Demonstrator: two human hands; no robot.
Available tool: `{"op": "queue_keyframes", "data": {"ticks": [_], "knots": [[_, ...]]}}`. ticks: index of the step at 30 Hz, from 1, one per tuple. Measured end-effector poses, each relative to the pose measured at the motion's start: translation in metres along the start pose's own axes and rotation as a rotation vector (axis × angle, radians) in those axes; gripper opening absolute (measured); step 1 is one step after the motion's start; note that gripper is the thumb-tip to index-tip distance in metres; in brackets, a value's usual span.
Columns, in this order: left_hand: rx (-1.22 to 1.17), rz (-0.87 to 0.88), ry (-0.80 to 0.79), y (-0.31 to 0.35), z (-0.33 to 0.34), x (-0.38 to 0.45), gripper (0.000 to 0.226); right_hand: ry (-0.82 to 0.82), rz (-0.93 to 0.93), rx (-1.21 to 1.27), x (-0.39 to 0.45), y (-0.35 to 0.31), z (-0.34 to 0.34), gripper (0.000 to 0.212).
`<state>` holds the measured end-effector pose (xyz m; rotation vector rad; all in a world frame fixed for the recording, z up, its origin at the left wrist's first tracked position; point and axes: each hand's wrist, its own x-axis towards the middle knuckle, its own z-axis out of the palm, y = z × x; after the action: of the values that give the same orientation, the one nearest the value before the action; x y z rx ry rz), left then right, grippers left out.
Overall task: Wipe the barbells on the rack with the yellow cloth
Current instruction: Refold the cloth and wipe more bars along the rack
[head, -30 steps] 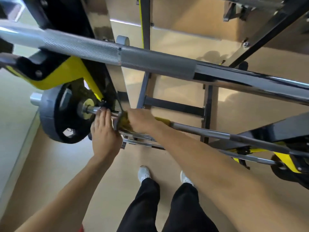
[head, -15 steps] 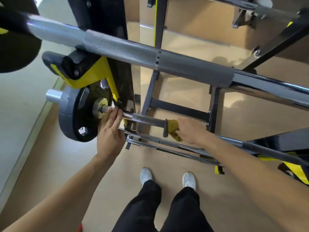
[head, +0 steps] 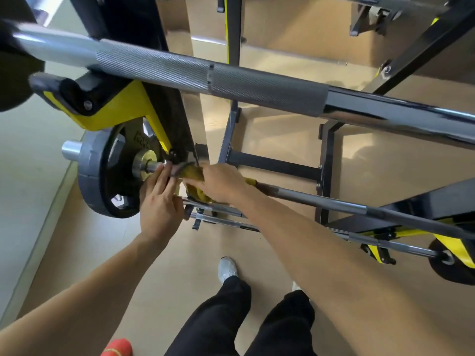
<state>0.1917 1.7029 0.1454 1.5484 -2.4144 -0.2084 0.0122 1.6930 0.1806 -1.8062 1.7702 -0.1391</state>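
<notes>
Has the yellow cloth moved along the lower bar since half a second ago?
Yes. The right hand has slid the yellow cloth back left along the lower bar, close to the weight plate.

Two hands, left hand (head: 159, 204) and right hand (head: 221, 182), one yellow cloth (head: 194, 173), at least three barbells, upper (head: 257, 86), middle (head: 321, 200), lower (head: 385, 244), two grey weight plates visible (head: 90, 173), two white shoes (head: 227, 268)

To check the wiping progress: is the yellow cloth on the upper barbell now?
No, the right hand holds the yellow cloth on the lower barbell.
</notes>
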Motion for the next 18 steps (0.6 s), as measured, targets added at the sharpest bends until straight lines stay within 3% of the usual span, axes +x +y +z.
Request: {"op": "queue_keyframes", "data": {"ticks": [4, 10, 14, 18], "knots": [[0.046, -0.003, -0.054, 0.003, -0.002, -0.002, 0.069, -0.080, -0.074, -0.054, -0.032, 0.042, -0.005, 0.029], [-0.022, -0.035, -0.002, 0.011, 0.001, -0.001, 0.066, -0.257, 0.262, -0.152, -0.090, 0.129, -0.043, 0.030], [-0.057, -0.053, 0.005, 0.012, 0.001, -0.001, 0.065, -0.280, 0.324, -0.184, -0.063, 0.097, -0.036, 0.018], [-0.032, -0.050, 0.001, 0.005, 0.001, -0.001, 0.061, -0.167, 0.226, -0.086, -0.013, 0.036, -0.008, 0.021]]}}
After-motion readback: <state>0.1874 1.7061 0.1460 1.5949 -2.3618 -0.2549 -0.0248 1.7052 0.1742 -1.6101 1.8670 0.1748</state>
